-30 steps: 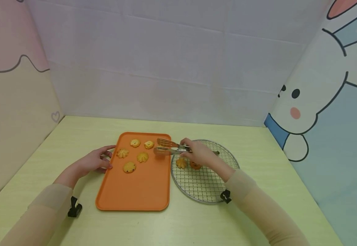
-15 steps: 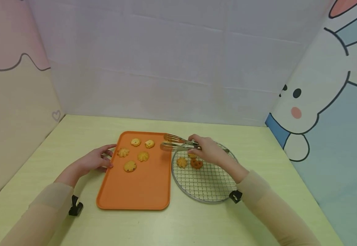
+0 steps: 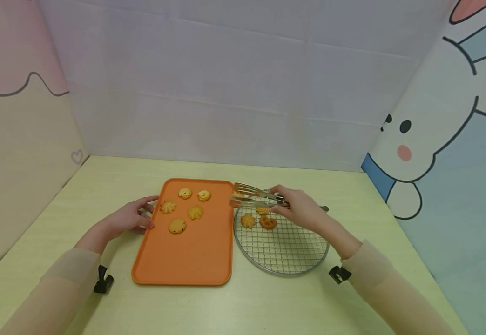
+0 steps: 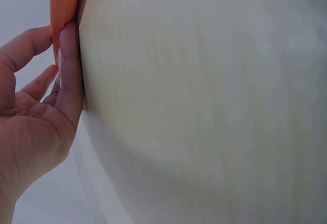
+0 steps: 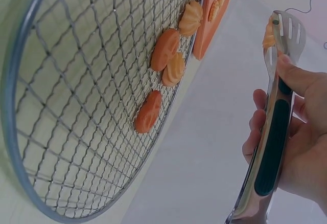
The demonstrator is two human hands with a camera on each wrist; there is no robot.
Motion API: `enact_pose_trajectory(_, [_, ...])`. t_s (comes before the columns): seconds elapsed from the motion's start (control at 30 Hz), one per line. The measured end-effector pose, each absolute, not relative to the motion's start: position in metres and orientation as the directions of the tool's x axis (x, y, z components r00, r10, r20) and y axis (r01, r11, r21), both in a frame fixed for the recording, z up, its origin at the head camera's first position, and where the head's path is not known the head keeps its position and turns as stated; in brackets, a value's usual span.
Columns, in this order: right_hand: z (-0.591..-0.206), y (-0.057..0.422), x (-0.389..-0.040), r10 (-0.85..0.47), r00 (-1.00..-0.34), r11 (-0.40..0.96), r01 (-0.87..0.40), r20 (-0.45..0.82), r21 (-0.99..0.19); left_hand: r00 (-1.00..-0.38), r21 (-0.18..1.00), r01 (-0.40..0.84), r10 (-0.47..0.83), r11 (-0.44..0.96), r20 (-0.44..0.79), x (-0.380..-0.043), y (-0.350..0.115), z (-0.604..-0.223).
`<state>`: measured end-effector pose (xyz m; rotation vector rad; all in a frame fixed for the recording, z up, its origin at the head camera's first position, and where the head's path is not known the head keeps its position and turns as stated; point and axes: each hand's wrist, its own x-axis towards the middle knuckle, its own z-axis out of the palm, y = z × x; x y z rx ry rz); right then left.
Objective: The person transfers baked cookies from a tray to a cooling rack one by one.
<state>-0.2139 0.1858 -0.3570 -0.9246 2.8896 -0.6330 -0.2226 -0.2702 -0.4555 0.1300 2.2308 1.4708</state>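
My right hand point(image 3: 299, 209) grips metal serving tongs point(image 5: 273, 147) with dark inlaid handles, raised over the round wire cooling rack point(image 3: 286, 273). Between the tong tips is a small golden cookie point(image 5: 268, 32). Several cookies lie on the rack, among them a star-shaped cookie point(image 3: 248, 220) and a brown pretzel-shaped cookie point(image 3: 267, 223). To the left lies an orange tray point(image 3: 188, 260), bearing several cookies in its far half, such as a round cookie with dark dots point(image 3: 177, 226). My left hand point(image 3: 130, 217) holds the tray's left edge, thumb and fingers on either side of it in the left wrist view.
Tray and rack sit side by side, almost touching, on a pale wooden table point(image 3: 268, 307). A white wall panel point(image 3: 226, 93) rises at the table's back edge. Side panels with cartoon drawings stand at left and right.
My right hand has moved to the right with the tongs, whose tips have come away from over the tray to the rack's far left edge. The left hand stays put.
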Motion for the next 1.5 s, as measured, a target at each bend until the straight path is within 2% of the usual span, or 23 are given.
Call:
enact_pose_trajectory(0.27, [-0.355, 0.201, -0.204, -0.549, -0.83, 0.758, -0.546, 0.103, -0.358, -0.888, 0.889, -0.175, 0.323, 0.422, -0.328, -0.225, -0.271, -0.459])
enact_pose_trajectory(0.57, [-0.365, 0.213, -0.192, -0.545, -0.829, 0.75, -0.548, 0.123, -0.371, -0.886, 0.891, -0.169, 0.331, 0.422, -0.325, -0.227, -0.271, -0.461])
enact_pose_trajectory(1.1, [-0.389, 0.219, -0.17, -0.526, -0.846, 0.765, -0.517, 0.091, -0.383, -0.885, 0.896, -0.167, 0.338, 0.41, -0.32, -0.226, -0.27, -0.46])
enact_pose_trajectory(1.3, [-0.399, 0.222, -0.167, -0.529, -0.843, 0.775, -0.528, 0.1, -0.346, -0.881, 0.897, -0.18, 0.339, 0.404, -0.329, -0.228, -0.27, -0.461])
enact_pose_trajectory(1.5, [-0.404, 0.221, -0.166, -0.526, -0.849, 0.783, -0.507, 0.052, -0.361, -0.881, 0.899, -0.178, 0.341, 0.399, -0.326, -0.228, -0.271, -0.461])
